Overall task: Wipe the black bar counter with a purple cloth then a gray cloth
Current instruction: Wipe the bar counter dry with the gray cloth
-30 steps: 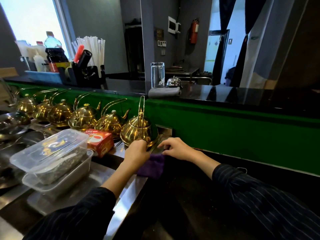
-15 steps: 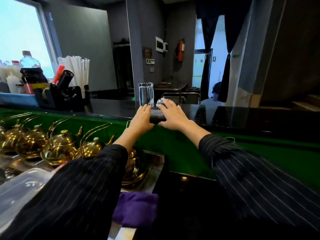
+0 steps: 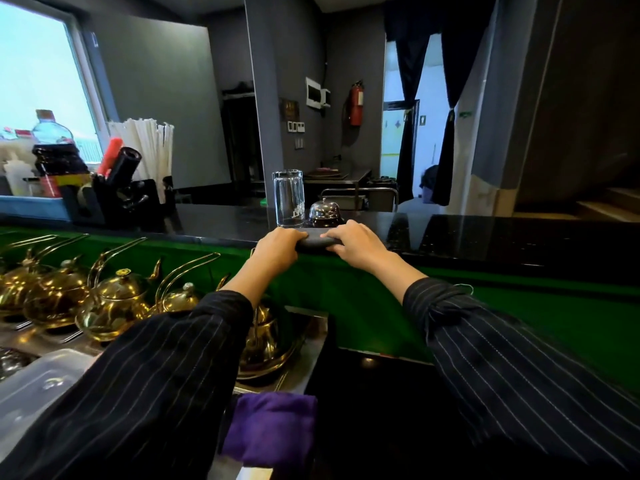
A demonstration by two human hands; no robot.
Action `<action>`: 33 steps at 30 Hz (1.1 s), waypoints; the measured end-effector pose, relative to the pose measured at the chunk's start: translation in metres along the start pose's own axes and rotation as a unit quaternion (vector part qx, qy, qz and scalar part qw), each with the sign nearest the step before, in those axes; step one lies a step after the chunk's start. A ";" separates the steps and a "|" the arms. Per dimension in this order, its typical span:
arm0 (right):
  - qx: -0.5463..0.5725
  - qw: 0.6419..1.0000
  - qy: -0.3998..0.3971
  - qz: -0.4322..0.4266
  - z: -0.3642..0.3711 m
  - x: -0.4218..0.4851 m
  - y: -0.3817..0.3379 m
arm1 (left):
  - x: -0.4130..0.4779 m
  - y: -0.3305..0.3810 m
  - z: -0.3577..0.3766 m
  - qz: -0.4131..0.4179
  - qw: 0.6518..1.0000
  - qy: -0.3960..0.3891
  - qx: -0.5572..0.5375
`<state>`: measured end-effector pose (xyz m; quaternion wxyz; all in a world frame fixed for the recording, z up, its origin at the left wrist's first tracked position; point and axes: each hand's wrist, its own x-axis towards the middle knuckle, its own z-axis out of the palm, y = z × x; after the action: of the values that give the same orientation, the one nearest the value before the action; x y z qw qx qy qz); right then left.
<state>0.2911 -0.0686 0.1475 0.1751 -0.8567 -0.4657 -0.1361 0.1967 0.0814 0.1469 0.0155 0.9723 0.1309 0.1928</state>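
A folded gray cloth [image 3: 317, 241] lies on the near edge of the black bar counter [image 3: 485, 233], above the green front panel. My left hand [image 3: 278, 247] grips its left end and my right hand [image 3: 356, 242] grips its right end. The purple cloth [image 3: 272, 427] lies folded on the lower dark worktop, below and between my arms, with no hand on it.
A tall clear glass [image 3: 288, 198] and a chrome service bell [image 3: 324, 213] stand just behind the gray cloth. A black holder with straws [image 3: 138, 161] and bottles sit at the counter's left. Gold teapots [image 3: 114, 299] and a plastic container [image 3: 31, 386] fill the lower left shelf.
Both hands left the purple cloth on the lower worktop and rose to the gray cloth on the upper counter. They now grip its two ends.
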 end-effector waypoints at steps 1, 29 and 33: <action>0.020 1.000 0.007 0.011 -0.005 -0.006 0.002 | -0.006 0.004 -0.002 0.001 1.000 0.022 -0.019; 0.253 0.913 0.104 0.304 -0.265 -0.295 0.263 | 0.006 0.423 0.007 0.129 0.912 -0.041 -0.388; 0.097 0.933 0.070 0.340 -0.279 -0.316 0.317 | 0.021 0.474 0.027 0.168 0.914 -0.112 -0.353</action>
<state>0.3727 -0.5844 0.2188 0.3250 -0.9310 -0.1444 -0.0822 0.3436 -0.3703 0.1675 0.3397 0.9265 -0.1132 0.1158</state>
